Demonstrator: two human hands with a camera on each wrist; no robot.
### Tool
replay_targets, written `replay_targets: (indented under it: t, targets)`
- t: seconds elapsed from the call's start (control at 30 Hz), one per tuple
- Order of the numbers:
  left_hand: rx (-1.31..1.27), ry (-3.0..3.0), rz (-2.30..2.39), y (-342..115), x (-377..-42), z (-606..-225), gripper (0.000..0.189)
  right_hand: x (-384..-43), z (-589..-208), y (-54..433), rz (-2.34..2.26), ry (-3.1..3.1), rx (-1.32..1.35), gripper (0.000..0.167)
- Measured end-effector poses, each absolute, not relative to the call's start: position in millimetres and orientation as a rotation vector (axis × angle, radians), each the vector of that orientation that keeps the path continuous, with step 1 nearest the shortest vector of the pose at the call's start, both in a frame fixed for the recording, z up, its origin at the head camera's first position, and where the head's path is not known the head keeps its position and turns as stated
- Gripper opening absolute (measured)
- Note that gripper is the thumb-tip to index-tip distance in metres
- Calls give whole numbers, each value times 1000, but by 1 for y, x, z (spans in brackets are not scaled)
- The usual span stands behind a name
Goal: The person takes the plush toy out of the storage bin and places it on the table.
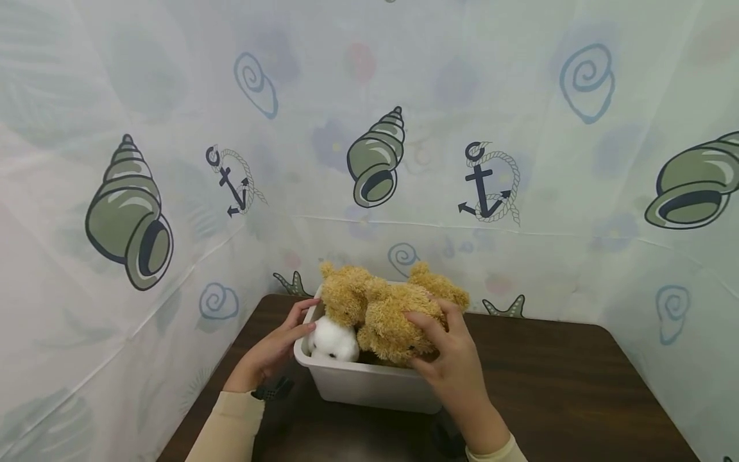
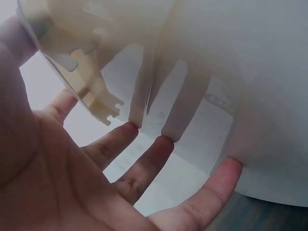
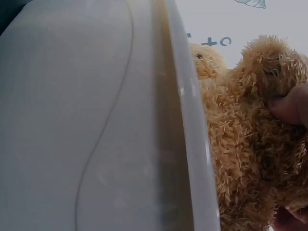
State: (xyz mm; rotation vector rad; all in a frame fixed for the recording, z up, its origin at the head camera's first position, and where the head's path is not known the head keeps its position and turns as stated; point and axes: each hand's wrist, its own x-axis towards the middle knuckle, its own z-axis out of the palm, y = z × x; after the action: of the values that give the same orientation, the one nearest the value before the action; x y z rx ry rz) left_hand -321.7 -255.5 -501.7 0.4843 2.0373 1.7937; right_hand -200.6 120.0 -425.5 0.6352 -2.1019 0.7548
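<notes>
The left hand (image 1: 281, 343), fingers spread and nearly straight, rests its fingertips against the left end of the white tub (image 1: 375, 387) on the bench (image 1: 548, 385), probably to steady it. Inside, a white plush toy (image 1: 335, 340) sits left of crowded golden plush toys (image 1: 346, 296), the frontmost golden toy (image 1: 395, 321) gripped by the right hand (image 1: 456, 362), fingers curved, apparently for control. Counted: one tub, one white toy, seemingly three golden.
</notes>
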Motion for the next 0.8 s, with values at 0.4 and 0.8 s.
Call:
replay_targets:
  t: [0.4,0.8]
  targets:
    - [456,2026,1813,-257,-322,-504,63,-193,-416,124,768,-1982,720,89]
    - [463,1996,1838,-258,-321,-505,61,-184,-409,133,791,-1849,732,83]
